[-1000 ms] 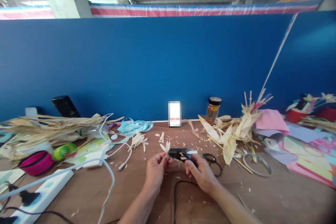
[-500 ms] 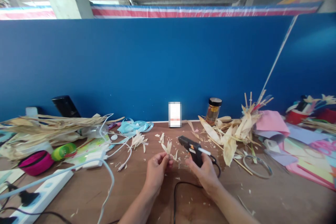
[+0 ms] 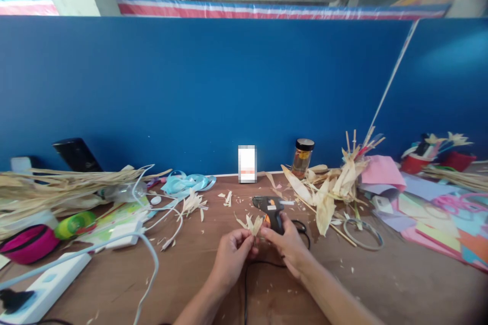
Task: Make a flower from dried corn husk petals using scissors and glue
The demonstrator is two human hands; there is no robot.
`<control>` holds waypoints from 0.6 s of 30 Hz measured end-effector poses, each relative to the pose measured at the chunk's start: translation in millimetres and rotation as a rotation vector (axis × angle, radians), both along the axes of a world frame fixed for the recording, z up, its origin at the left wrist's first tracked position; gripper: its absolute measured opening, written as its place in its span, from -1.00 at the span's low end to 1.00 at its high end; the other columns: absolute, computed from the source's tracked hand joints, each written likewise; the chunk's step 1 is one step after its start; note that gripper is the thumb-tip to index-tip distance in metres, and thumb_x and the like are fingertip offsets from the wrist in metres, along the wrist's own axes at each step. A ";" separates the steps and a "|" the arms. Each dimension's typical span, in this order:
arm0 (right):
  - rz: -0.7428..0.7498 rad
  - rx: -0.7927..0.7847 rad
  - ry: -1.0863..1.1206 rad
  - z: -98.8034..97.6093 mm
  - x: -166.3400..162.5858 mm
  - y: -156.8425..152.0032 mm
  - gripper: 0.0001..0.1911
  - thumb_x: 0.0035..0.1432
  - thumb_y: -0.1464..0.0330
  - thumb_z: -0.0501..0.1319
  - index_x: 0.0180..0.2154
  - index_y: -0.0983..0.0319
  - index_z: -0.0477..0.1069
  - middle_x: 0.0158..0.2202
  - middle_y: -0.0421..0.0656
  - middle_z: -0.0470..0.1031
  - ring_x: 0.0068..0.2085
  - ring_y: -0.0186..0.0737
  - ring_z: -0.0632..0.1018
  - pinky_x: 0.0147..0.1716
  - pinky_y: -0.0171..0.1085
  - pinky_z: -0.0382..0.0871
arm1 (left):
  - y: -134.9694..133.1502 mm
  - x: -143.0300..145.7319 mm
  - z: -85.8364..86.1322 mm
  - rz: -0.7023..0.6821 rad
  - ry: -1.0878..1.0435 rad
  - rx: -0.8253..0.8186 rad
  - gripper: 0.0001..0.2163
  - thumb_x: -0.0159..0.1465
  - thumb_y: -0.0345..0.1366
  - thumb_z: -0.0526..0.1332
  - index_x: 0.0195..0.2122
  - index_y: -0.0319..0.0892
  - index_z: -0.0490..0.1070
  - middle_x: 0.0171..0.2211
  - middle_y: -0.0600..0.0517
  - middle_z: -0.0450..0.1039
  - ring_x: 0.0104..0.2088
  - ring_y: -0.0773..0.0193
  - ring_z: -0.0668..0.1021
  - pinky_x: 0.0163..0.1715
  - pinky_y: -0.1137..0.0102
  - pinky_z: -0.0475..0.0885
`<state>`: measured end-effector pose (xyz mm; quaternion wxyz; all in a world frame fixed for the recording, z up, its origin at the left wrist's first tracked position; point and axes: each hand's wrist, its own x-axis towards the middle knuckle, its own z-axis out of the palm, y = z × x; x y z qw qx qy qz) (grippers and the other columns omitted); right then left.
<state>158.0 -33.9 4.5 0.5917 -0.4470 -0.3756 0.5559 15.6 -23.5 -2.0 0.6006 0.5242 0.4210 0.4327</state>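
Between thumb and fingers, my left hand pinches a small flower of pale dried husk, its petals spreading upward. My right hand is wrapped round the handle of a black glue gun with orange parts, and its nozzle points to the left. A white glue stick sticks out of the gun's back end. The right thumb and fingertips come close to the petals; whether they touch cannot be made out. The lower end of the flower is hidden by the left fingers.
Husk scraps litter the brown table. Dried husks and a jar stand at back right, coloured paper beyond. On the left lie a power strip, white cables, blue ribbon and a pink pouch. The gun's black cord runs toward me.
My right hand has brought the glue gun left, toward the husk flower, and turned it more level. The flower's petals now appear more spread. The view has shifted slightly right.
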 end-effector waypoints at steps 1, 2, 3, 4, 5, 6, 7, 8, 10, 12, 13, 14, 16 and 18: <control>-0.009 -0.004 0.002 0.2 -1.4 -0.6 -0.60 -0.22 0.34 0.35 -0.30 0.20 0.25 -0.44 -0.30 0.42 -0.45 -0.36 0.45 -0.40 -0.36 0.32 | 0.0 0.2 -0.8 0.002 0.002 -0.001 -0.77 0.02 -0.16 0.23 -0.50 -0.27 0.43 -0.63 0.05 0.39 -0.60 0.38 0.41 -0.57 0.51 0.30; -0.021 -0.007 0.008 0.6 -3.0 -1.3 -0.60 -0.22 0.35 0.35 -0.30 0.20 0.26 -0.45 -0.30 0.42 -0.45 -0.35 0.46 -0.40 -0.35 0.32 | -0.1 0.6 -1.5 0.004 0.003 -0.005 -0.78 0.01 -0.17 0.24 -0.50 -0.26 0.44 -0.63 0.05 0.39 -0.60 0.38 0.42 -0.56 0.51 0.31; -0.032 -0.008 0.017 1.1 -4.5 -1.8 -0.60 -0.22 0.36 0.35 -0.29 0.20 0.26 -0.45 -0.30 0.42 -0.45 -0.35 0.46 -0.39 -0.35 0.32 | -0.2 0.9 -2.1 0.004 0.004 -0.009 -0.78 0.01 -0.17 0.24 -0.49 -0.26 0.44 -0.62 0.06 0.40 -0.60 0.38 0.42 -0.56 0.51 0.31; -0.040 -0.010 0.023 1.7 -5.8 -2.3 -0.61 -0.22 0.37 0.35 -0.30 0.21 0.26 -0.46 -0.30 0.42 -0.45 -0.35 0.46 -0.40 -0.34 0.32 | -0.2 1.3 -2.5 0.005 0.003 -0.012 -0.78 0.01 -0.17 0.24 -0.48 -0.26 0.44 -0.62 0.06 0.40 -0.60 0.38 0.43 -0.56 0.51 0.32; -0.044 -0.012 0.024 2.3 -6.7 -2.6 -0.62 -0.22 0.37 0.35 -0.31 0.22 0.26 -0.47 -0.29 0.41 -0.46 -0.35 0.45 -0.40 -0.34 0.32 | -0.3 1.7 -2.8 0.006 0.003 -0.013 -0.78 0.01 -0.17 0.24 -0.47 -0.26 0.44 -0.61 0.06 0.41 -0.60 0.38 0.43 -0.56 0.51 0.32; -0.046 -0.014 0.018 2.7 -7.2 -2.7 -0.63 -0.22 0.37 0.35 -0.33 0.23 0.26 -0.48 -0.29 0.41 -0.47 -0.35 0.45 -0.41 -0.34 0.32 | -0.2 2.0 -3.0 0.009 0.004 -0.015 -0.78 0.00 -0.18 0.24 -0.47 -0.26 0.45 -0.61 0.06 0.41 -0.60 0.38 0.44 -0.56 0.51 0.32; -0.052 -0.012 0.007 2.8 -7.3 -2.5 -0.64 -0.22 0.36 0.35 -0.34 0.24 0.27 -0.48 -0.29 0.41 -0.48 -0.35 0.45 -0.42 -0.34 0.31 | -0.1 2.2 -3.1 0.014 0.005 -0.017 -0.78 0.00 -0.18 0.25 -0.47 -0.26 0.44 -0.61 0.06 0.42 -0.60 0.38 0.44 -0.57 0.51 0.32; -0.064 -0.009 -0.012 2.6 -6.9 -2.2 -0.66 -0.21 0.35 0.34 -0.34 0.24 0.28 -0.49 -0.28 0.41 -0.48 -0.35 0.44 -0.43 -0.34 0.31 | 0.1 2.3 -2.9 0.023 0.005 -0.018 -0.78 -0.01 -0.18 0.25 -0.48 -0.26 0.44 -0.61 0.06 0.42 -0.60 0.38 0.44 -0.57 0.51 0.32; -0.093 -0.013 -0.069 0.9 -5.4 -0.7 -0.69 -0.18 0.31 0.33 -0.36 0.26 0.30 -0.49 -0.25 0.42 -0.47 -0.34 0.44 -0.45 -0.35 0.30 | 0.6 1.8 -2.4 0.046 0.008 -0.018 -0.79 -0.01 -0.19 0.25 -0.49 -0.26 0.43 -0.61 0.06 0.42 -0.60 0.37 0.44 -0.56 0.51 0.33; -0.103 -0.034 -0.116 -1.9 -3.7 1.4 -0.71 -0.13 0.25 0.29 -0.36 0.27 0.32 -0.50 -0.21 0.45 -0.46 -0.31 0.45 -0.47 -0.35 0.31 | 1.1 0.9 -1.5 0.062 0.006 -0.019 -0.79 0.00 -0.19 0.24 -0.49 -0.27 0.42 -0.63 0.06 0.42 -0.61 0.37 0.44 -0.56 0.50 0.33; -0.104 -0.056 -0.127 -3.4 -3.1 2.4 -0.70 -0.10 0.20 0.26 -0.37 0.27 0.33 -0.50 -0.19 0.47 -0.45 -0.29 0.46 -0.49 -0.35 0.31 | 1.3 0.4 -1.1 0.068 0.004 -0.022 -0.79 0.00 -0.19 0.24 -0.49 -0.27 0.42 -0.63 0.06 0.42 -0.61 0.37 0.44 -0.56 0.50 0.33; -0.104 -0.083 -0.131 -4.7 -2.8 3.3 -0.69 -0.07 0.16 0.23 -0.37 0.27 0.33 -0.51 -0.16 0.48 -0.45 -0.26 0.47 -0.52 -0.34 0.31 | 1.4 0.1 -0.8 0.072 0.003 -0.028 -0.79 -0.01 -0.19 0.24 -0.49 -0.27 0.42 -0.64 0.06 0.42 -0.62 0.37 0.44 -0.57 0.50 0.33; -0.116 -0.138 -0.126 -6.2 -2.7 4.5 -0.65 -0.05 0.09 0.18 -0.39 0.27 0.34 -0.52 -0.14 0.49 -0.46 -0.23 0.49 -0.59 -0.36 0.29 | 1.3 0.1 -0.6 0.077 0.003 -0.042 -0.78 -0.02 -0.18 0.25 -0.49 -0.26 0.41 -0.64 0.06 0.42 -0.62 0.37 0.44 -0.57 0.49 0.34; -0.119 -0.165 -0.124 -6.0 -3.2 5.1 -0.65 -0.09 0.10 0.21 -0.41 0.28 0.35 -0.53 -0.13 0.50 -0.48 -0.23 0.49 -0.65 -0.39 0.25 | 1.0 0.9 -1.5 0.075 0.006 -0.055 -0.78 -0.02 -0.18 0.25 -0.50 -0.26 0.40 -0.64 0.07 0.42 -0.62 0.37 0.44 -0.57 0.50 0.34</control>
